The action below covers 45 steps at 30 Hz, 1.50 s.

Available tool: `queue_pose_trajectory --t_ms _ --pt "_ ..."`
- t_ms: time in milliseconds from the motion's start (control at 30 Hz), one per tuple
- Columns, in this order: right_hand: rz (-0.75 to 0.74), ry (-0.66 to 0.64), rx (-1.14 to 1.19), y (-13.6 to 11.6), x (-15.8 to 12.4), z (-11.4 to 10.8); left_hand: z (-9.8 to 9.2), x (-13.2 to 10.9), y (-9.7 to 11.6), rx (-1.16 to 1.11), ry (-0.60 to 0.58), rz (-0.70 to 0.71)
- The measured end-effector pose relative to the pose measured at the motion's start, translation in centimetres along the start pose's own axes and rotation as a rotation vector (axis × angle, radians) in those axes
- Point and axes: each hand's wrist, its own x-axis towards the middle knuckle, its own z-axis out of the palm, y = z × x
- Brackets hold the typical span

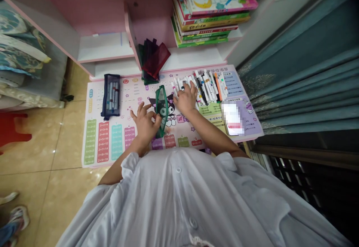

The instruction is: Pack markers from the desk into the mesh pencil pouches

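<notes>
A green mesh zip pouch (162, 106) stands narrow and upright in the middle of the printed desk mat. My left hand (146, 123) pinches its left edge between thumb and index finger, with the other fingers spread. Over the left end of a row of white markers (207, 86) lies my right hand (186, 99), fingers apart and fingertips on the pens. Whether a marker is gripped under them is hard to see. At the left, a navy mesh pouch (111, 97) lies flat with several markers inside.
More dark green and red mesh pouches (155, 60) are heaped at the shelf's edge. Stacked books (207, 18) fill the right shelf. A phone (232, 118), blurred out, lies at the mat's right. Teal curtains (303, 63) hang beside the desk; a red stool (14, 129) stands left.
</notes>
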Motion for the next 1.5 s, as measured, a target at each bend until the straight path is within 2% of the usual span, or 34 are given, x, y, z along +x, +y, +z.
queue_pose_trajectory --t_ms 333,433,567,733,933,1233,1367,1500 --pt "-0.027 -0.003 -0.024 0.5 0.2 0.5 -0.2 0.1 0.3 -0.030 -0.055 -0.036" --pt "-0.014 -0.022 -0.001 0.2 -0.2 -0.5 -0.3 0.1 0.2 -0.030 -0.059 -0.042" --pt "-0.003 0.051 0.071 -1.2 -1.7 -2.7 -0.2 0.1 0.1 -0.019 -0.050 -0.037" --pt "-0.091 0.033 0.192 -3.8 -3.9 -4.2 0.0 0.0 -0.1 -0.029 -0.050 -0.028" --pt "-0.068 -0.099 0.191 -5.7 -4.6 -3.2 0.0 0.0 0.1 -0.011 -0.053 -0.038" --pt "-0.079 -0.287 0.140 -6.7 -4.2 -1.9 0.0 0.0 -0.3 -0.027 -0.054 -0.046" --pt "-0.101 -0.267 0.174 -6.6 -4.6 -1.3 0.2 -0.1 -0.5 -0.028 -0.053 -0.040" --pt "-0.135 -0.144 0.191 -5.5 -4.2 -1.4 0.3 -0.1 -0.6 -0.036 -0.032 -0.041"
